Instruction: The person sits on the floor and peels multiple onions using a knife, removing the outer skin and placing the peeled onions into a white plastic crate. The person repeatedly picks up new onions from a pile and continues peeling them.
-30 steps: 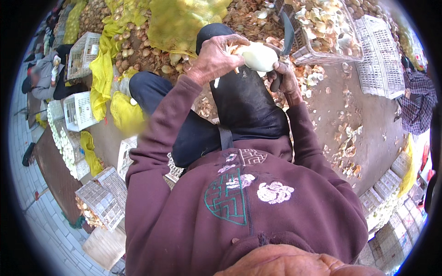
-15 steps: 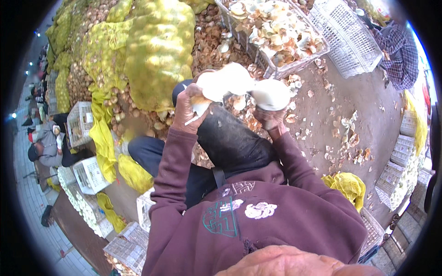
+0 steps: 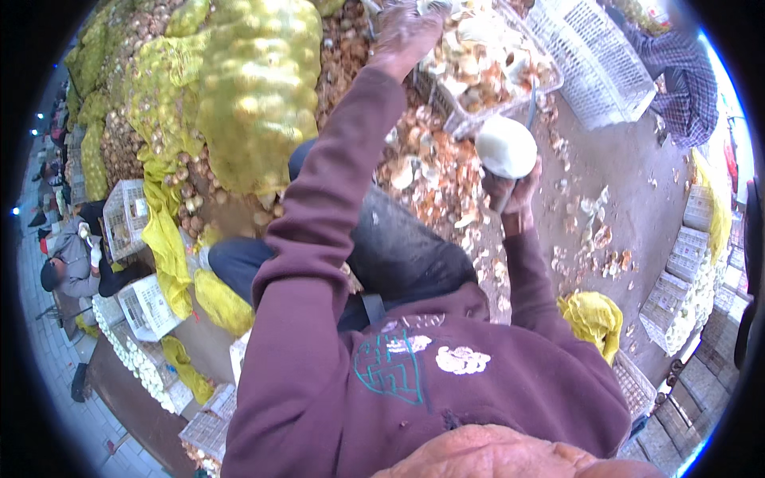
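The right hand [image 3: 518, 190] is closed on a white onion [image 3: 506, 146]; the onion sits on top of the grip, at the far side of the fingers, with its round upper part free and its lower part against the hand; a thin knife blade [image 3: 532, 107] rises just beyond this same grip, a little to the right of the onion. The left hand [image 3: 408, 33] is stretched far ahead and to the left of that grip, above the near-left side of a crate [image 3: 468, 123] of pale skins [image 3: 490, 52]; I cannot tell whether its fingers are apart or together, because they are blurred and lie near the upper edge of the view.

The underside of the onion is hidden by the right hand; the knife handle is hard to separate from the dark fingers; the far end of the crate is cut off by the upper edge. More loose skins [image 3: 422, 163] lie to the left of the right-hand grip; a yellow net sack [image 3: 259, 95] stands farther left.
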Demonstrator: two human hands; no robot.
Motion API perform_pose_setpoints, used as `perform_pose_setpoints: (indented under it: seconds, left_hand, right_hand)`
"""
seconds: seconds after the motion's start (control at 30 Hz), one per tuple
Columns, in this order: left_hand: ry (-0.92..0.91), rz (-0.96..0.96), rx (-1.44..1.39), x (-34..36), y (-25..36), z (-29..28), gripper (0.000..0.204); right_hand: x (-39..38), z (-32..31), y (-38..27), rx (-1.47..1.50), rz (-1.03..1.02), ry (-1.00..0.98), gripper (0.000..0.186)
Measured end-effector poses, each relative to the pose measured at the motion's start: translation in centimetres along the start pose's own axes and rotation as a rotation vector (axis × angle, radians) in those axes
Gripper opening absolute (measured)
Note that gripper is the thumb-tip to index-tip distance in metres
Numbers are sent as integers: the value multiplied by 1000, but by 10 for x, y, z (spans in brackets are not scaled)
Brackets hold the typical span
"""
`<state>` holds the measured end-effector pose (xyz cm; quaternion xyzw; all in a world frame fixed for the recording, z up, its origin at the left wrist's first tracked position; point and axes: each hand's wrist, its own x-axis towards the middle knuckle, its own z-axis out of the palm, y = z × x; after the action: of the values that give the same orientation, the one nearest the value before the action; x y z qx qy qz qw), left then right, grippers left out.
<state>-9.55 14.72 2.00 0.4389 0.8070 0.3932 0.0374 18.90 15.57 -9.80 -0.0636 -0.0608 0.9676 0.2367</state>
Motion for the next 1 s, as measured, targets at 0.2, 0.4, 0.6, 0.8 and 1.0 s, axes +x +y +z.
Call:
perform_pose_setpoints:
  seconds: [0.2,0.4,0.6,0.8,1.0]
  left_hand:
    - [-271,-318,-963,-169,14,-70,45]
    - [18,-169,-1360,-277,30,-122,76]
    - [601,-164,-1181,-370,11,-163,88]
    - [1168,-336,-1455,-505,17,-189,62]
    - [1799,-476,-1179,-694,-11,-205,51]
  right_hand:
    - [41,25,28,18,126,-225,65]
    - [65,-8,41,-593,336,-162,62]
    - [44,148,196,-1237,435,-623,63]
    - [-48,221,340,-1158,679,-1067,59]
    - [-32,222,361,-1198,821,-822,46]
